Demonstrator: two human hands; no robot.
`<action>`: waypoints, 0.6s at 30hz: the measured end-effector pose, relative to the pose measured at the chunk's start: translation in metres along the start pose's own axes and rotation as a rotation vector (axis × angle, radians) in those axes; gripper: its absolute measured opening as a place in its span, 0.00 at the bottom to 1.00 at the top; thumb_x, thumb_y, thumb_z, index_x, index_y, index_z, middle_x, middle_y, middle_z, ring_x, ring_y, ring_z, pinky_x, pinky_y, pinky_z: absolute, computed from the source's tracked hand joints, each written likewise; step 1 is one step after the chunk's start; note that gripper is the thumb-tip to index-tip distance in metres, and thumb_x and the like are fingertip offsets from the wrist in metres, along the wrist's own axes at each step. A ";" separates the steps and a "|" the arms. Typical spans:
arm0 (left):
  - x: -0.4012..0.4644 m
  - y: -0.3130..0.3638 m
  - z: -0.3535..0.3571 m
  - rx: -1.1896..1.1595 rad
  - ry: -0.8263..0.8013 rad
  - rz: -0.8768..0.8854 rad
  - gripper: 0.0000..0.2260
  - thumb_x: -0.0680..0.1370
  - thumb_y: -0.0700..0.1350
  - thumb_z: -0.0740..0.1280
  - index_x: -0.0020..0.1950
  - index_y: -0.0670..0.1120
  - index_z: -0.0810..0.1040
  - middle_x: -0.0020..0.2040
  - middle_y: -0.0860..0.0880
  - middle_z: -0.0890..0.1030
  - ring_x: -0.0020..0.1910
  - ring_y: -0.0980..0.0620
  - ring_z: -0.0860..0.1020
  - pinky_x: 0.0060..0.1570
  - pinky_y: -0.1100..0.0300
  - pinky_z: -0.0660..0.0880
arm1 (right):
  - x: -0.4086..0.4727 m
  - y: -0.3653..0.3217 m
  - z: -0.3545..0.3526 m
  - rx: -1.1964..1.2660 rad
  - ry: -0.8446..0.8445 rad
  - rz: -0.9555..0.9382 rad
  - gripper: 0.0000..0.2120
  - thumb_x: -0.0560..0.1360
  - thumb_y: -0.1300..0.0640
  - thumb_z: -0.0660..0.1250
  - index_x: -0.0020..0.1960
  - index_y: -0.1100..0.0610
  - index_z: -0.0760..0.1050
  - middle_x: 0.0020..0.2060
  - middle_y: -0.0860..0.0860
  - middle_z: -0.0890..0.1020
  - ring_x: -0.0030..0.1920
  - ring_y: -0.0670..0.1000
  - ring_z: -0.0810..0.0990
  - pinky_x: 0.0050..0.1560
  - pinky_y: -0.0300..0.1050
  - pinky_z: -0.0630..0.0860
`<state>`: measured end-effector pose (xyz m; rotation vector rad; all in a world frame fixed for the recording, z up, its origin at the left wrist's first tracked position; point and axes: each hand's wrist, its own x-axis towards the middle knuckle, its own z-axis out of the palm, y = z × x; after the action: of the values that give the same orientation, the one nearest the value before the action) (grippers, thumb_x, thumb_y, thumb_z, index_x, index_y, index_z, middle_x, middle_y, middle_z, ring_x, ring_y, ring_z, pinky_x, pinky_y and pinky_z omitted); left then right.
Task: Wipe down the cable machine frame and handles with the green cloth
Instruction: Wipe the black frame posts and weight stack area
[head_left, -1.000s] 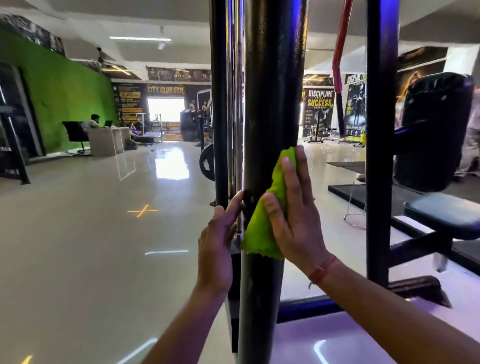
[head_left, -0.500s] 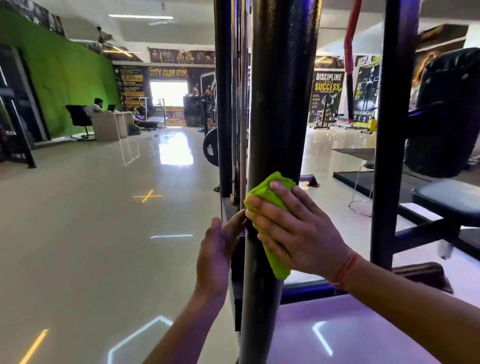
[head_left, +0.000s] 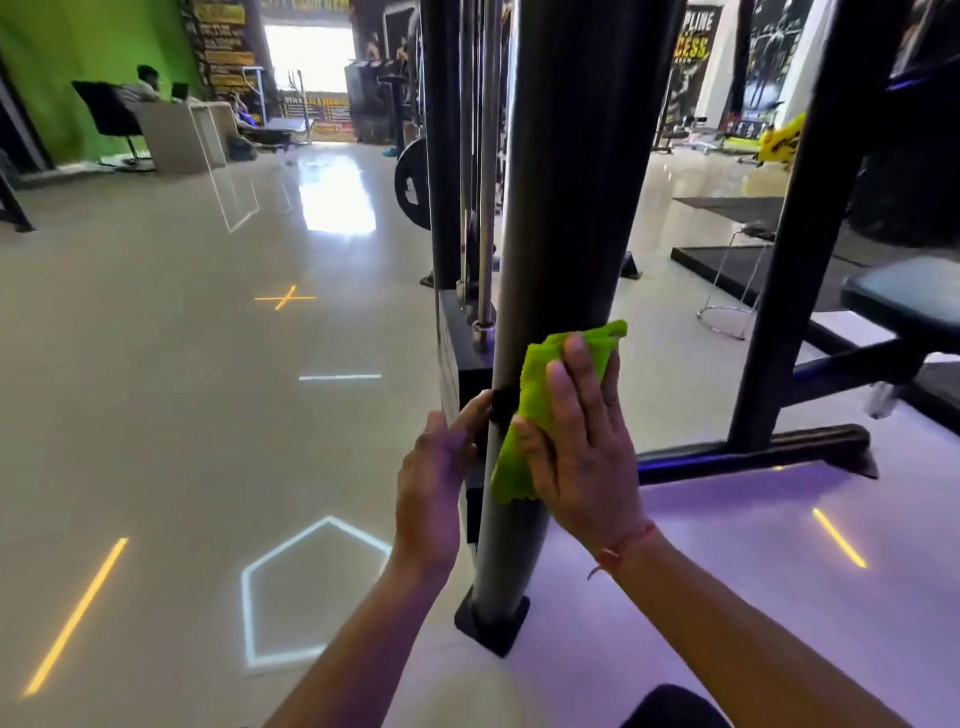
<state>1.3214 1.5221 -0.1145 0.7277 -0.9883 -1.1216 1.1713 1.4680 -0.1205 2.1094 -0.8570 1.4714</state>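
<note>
Right hand (head_left: 582, 441) flat against the green cloth (head_left: 540, 410), fingers straight, pressing it onto the thick black post (head_left: 571, 208) of the cable machine, low down near its foot (head_left: 491, 621). Left hand (head_left: 431, 493) just beside, on the other side of the post, fingers relaxed and holding nothing, fingertips touching the dark block (head_left: 470, 374) next to the post. Hands near each other but apart, with the post between them.

Cloth folded, wrapped partway round the near face of the post, its top corner poking up above the right fingers and its lower edge hanging below the palm. Thin chrome rods (head_left: 485, 208) just beyond the left hand, ending in the dark block. Padded seat (head_left: 904, 301) well off to the right of the right hand, on the far side of another black upright (head_left: 810, 234).

Likely risks from here: cloth held only by flat pressure, not gripped, so a fast stroke could let it slip and drop to the floor. Left fingertips close to the block and rods, a pinch spot if the weights shift. Far side of the post easy to miss, since only the near face sits under the cloth. No handles in sight, so probably not wiped yet.
</note>
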 end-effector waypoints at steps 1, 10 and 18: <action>-0.001 -0.003 -0.001 0.004 0.001 -0.006 0.28 0.81 0.56 0.52 0.69 0.38 0.76 0.65 0.42 0.81 0.69 0.48 0.76 0.66 0.55 0.72 | -0.015 -0.002 0.005 -0.012 -0.016 -0.005 0.36 0.82 0.52 0.64 0.83 0.50 0.46 0.82 0.47 0.45 0.76 0.73 0.58 0.79 0.62 0.56; -0.015 -0.031 -0.024 0.029 0.026 -0.169 0.28 0.84 0.56 0.51 0.70 0.36 0.74 0.64 0.44 0.82 0.65 0.52 0.79 0.67 0.53 0.70 | -0.025 -0.013 -0.004 -0.280 -0.115 -0.130 0.27 0.82 0.53 0.67 0.79 0.54 0.64 0.79 0.49 0.60 0.81 0.58 0.51 0.78 0.61 0.56; -0.026 -0.039 -0.027 0.017 0.007 -0.289 0.27 0.85 0.55 0.44 0.67 0.47 0.78 0.63 0.52 0.82 0.68 0.57 0.76 0.71 0.55 0.65 | -0.039 -0.006 -0.017 -0.354 -0.206 -0.216 0.25 0.82 0.53 0.66 0.78 0.52 0.67 0.78 0.49 0.65 0.81 0.56 0.55 0.78 0.61 0.55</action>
<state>1.3275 1.5357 -0.1664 0.9079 -0.9061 -1.3602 1.1549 1.4930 -0.1515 2.0291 -0.8586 0.9289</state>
